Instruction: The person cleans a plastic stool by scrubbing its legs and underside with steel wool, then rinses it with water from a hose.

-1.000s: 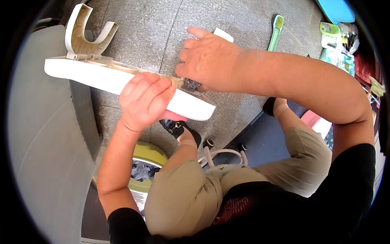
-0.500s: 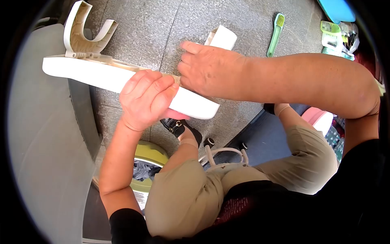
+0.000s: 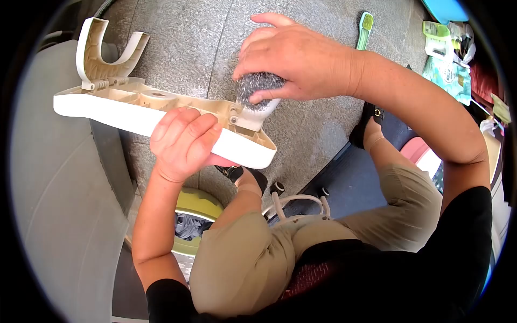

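Note:
My left hand [image 3: 184, 144] is wrapped round the front wall of a long white plastic housing [image 3: 116, 117], whose ribbed, cream-coloured inside faces up. From its far left end rises a hinged, hook-shaped arm [image 3: 89, 54]. Near the right end a second hinged white piece [image 3: 257, 119] stands up, partly covered by the scrubber. In my right hand [image 3: 301, 62] is a grey steel wool scrubber [image 3: 258, 86], pressed on that right piece. Its thumb and fingers curl round the scrubber, with one finger lifted away.
A green-handled brush [image 3: 365, 29] lies on the grey tiled floor [image 3: 183, 48]. A grey panel [image 3: 59, 204] stands at left. Below my left arm is a green tub [image 3: 199, 202] with dark cloth. Packets [image 3: 447, 78] lie at right, near a pink-and-white container [image 3: 423, 156].
My right hand has risen and turned, bringing the scrubber into view on the right hinged piece. The housing has tipped, showing more of its inside. My left hand keeps its hold.

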Demonstrator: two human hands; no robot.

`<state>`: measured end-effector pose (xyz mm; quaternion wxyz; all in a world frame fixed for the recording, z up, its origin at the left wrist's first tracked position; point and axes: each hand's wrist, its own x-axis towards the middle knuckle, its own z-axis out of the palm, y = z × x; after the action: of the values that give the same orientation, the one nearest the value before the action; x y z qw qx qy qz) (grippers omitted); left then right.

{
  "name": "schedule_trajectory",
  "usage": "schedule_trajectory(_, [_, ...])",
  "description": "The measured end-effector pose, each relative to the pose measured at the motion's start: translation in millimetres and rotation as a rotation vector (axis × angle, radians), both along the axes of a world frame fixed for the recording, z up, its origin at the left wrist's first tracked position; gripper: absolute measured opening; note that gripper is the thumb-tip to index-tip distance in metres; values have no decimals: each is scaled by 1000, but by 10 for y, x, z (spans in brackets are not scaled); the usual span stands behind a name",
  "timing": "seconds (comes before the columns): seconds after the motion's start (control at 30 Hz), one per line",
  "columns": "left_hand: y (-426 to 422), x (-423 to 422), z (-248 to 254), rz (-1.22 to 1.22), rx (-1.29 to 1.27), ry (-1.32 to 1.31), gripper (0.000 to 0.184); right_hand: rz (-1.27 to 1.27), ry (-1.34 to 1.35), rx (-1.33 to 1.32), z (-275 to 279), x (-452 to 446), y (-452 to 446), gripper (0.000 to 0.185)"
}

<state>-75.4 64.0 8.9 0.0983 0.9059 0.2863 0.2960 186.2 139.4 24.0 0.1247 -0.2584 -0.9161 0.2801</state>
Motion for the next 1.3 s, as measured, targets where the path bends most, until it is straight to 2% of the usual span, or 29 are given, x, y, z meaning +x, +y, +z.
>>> schedule_trajectory(0.03, [4, 3, 5, 1, -10, 8, 52, 105, 116, 81, -1, 35, -30, 39])
schedule_trajectory(0.07, [14, 19, 7, -2, -4, 6, 52, 170, 85, 164, 34, -34, -134, 30])
schedule_trajectory(0.1, [15, 30, 14, 5, -4, 7, 52, 168, 85, 173, 14, -100, -228, 30])
schedule_trajectory(0.17, [6, 41, 36, 12, -3, 13, 52, 343, -193, 225, -27, -234, -391, 22])
schedule_trajectory(0.2, [25, 65, 37, 16, 6, 6, 52, 310, -145, 216, -60, -243, -388, 14])
schedule_trajectory(0.33, [29, 85, 24, 24, 14, -8, 53, 313, -219, 161, -78, -325, -321, 13])
schedule_trajectory(0.47, [13, 65, 35, 10, 6, 15, 51, 86, -281, -65, -43, -416, -338, 20])
schedule_trajectory(0.53, [-3, 62, 8, 33, 20, 43, 59, -18, -304, -142, -23, -357, -252, 23])
schedule_trajectory(0.6, [-18, 29, -6, 22, 20, 52, 58, -19, 123, -13, -64, -156, -97, 26])
schedule_trajectory(0.63, [-40, 1, -11, 13, 11, 63, 57, -26, 121, -20, -93, -117, -109, 26])
schedule_trajectory(0.7, [-70, -21, -21, 7, 9, 70, 57, 140, 67, 177, -57, -99, -165, 24])
schedule_trajectory(0.73, [-60, -20, -8, 9, 17, 76, 52, 131, 66, 179, -47, -157, -222, 24])
schedule_trajectory(0.8, [-38, -8, 24, 18, 9, 84, 47, 374, -202, 220, -28, -390, -396, 19])
schedule_trajectory(0.83, [-43, -6, 24, 18, 13, 86, 47, 373, -202, 225, -1, -446, -441, 19])
schedule_trajectory(0.9, [-59, -12, 3, 24, 9, 65, 47, 496, -505, 7, 108, -532, -409, 15])
schedule_trajectory(1.03, [-72, -40, -11, 27, 14, 75, 48, 484, -579, -157, 200, -585, -237, 11])
schedule_trajectory(1.13, [-85, -42, -17, 33, 21, 72, 47, 397, -491, -162, 118, -524, -300, 8])
schedule_trajectory(1.2, [-75, 1, 24, 54, 11, 78, 46, 262, -223, -45, 34, -381, -345, 16])
schedule_trajectory(1.23, [-89, -16, 17, 62, 12, 79, 46, 270, -223, -43, 12, -307, -356, 16])
schedule_trajectory(1.3, [-81, -26, 2, 45, 10, 70, 46, -106, 56, 57, 10, -156, -336, 24])
